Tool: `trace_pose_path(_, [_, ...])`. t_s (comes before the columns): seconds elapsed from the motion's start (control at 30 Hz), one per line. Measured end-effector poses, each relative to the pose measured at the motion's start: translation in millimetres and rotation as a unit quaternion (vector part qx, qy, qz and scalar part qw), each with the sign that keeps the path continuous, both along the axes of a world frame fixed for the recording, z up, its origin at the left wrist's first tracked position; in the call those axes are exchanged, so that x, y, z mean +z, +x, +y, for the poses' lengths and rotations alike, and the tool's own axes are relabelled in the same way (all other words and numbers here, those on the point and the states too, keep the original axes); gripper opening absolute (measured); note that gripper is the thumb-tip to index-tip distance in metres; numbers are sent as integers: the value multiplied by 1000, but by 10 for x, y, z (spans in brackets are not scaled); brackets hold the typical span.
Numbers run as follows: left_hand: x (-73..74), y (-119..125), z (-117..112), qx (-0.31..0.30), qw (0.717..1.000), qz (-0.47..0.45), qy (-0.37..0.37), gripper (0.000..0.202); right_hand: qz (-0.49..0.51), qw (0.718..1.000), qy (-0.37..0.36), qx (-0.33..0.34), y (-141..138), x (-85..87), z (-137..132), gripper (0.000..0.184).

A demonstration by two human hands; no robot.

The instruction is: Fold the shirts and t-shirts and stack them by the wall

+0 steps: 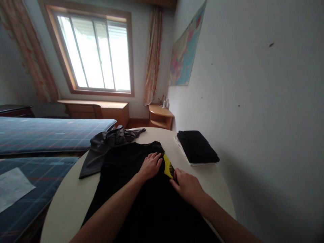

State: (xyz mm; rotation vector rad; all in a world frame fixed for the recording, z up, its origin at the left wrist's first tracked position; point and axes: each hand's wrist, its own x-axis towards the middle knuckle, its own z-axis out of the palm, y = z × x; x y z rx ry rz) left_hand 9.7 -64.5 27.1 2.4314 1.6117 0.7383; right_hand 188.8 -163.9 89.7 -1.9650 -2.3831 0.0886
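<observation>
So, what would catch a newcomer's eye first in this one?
Both hands on the black garment spread over the round white table: the left hand lies flat on it, the right hand sits at its yellow patch. Next, the bright window at the back, and a folded black stack at the table's right edge.

Black garment [131,202], likely T-shirt, spread flat on white table [65,206]; yellow print [167,166] showing.

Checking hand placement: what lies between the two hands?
A yellow patch on the black shirt, between left hand and right hand, in the head view.
</observation>
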Motion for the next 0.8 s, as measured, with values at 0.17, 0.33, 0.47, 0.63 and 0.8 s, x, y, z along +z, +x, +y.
trace_pose_path(0.17, [5, 11, 55, 8, 1000, 4, -9, 52, -41, 999, 8, 4, -26, -94, 14, 16])
trace_pose_path(0.33, [6, -38, 163, 20, 999, -45, 14, 51, 10, 999, 50, 7, -85, 8, 4, 13])
trace_pose_path(0.47, [-26, -111, 272, 68, 995, -66, 17, 49, 131, 990, 20, 50, -189, 49, 15, 12])
trace_pose_path(0.63, [-134, -149, 296, 90, 995, -37, -6, 42, 153, 982, -67, 93, -254, -92, 52, 29])
trace_pose_path(0.8, [-173, -148, 272, 84, 996, -5, -14, 48, 46, 995, -53, 71, -286, -106, -4, 32])
